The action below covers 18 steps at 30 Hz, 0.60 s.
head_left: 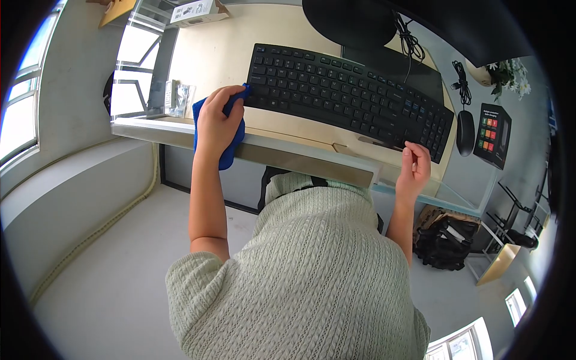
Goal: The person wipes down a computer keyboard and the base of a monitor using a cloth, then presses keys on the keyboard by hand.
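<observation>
A black keyboard (336, 90) lies at a slant on the desk. At its left end my left hand (219, 117) is closed on a blue cloth (228, 156), which hangs partly over the desk's front edge; a fold of the cloth touches the keyboard's left side. My right hand (416, 162) is at the keyboard's lower right corner, with thumb and fingers curled together near its edge. Whether those fingertips grip the keyboard's edge is too small to tell.
A black mouse (465, 133) and a black box (492, 135) stand right of the keyboard. Behind are a monitor base (351, 21), coiled cables (410, 45) and a flower pot (482, 74). A white box (195, 13) and small plastic packets (180, 99) are at the left.
</observation>
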Each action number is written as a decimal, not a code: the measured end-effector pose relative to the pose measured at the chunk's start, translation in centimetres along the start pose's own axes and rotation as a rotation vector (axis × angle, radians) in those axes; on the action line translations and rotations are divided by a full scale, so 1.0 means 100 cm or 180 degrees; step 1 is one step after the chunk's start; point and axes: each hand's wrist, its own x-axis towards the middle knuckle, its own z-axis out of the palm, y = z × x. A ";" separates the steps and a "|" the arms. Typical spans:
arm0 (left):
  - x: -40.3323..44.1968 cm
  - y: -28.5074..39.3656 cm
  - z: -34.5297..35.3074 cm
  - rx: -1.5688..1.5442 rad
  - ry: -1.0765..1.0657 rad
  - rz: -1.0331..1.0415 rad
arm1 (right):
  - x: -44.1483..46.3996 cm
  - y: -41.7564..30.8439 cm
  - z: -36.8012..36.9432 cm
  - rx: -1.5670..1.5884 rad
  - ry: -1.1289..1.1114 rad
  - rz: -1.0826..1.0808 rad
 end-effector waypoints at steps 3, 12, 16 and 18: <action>-0.007 0.005 -0.003 0.0300 0.0075 -0.0205 | 0.001 -0.001 0.001 -0.0005 0.0013 -0.0053; 0.004 0.042 0.029 0.0729 0.0183 0.1227 | 0.001 -0.004 0.000 0.0013 -0.0011 0.0001; 0.006 0.045 0.028 -0.0223 0.0025 0.0516 | -0.001 -0.005 0.002 0.0238 0.0181 0.0051; 0.002 0.050 0.022 -0.0640 0.0081 0.0366 | -0.006 -0.011 -0.001 -0.0065 0.0160 -0.0154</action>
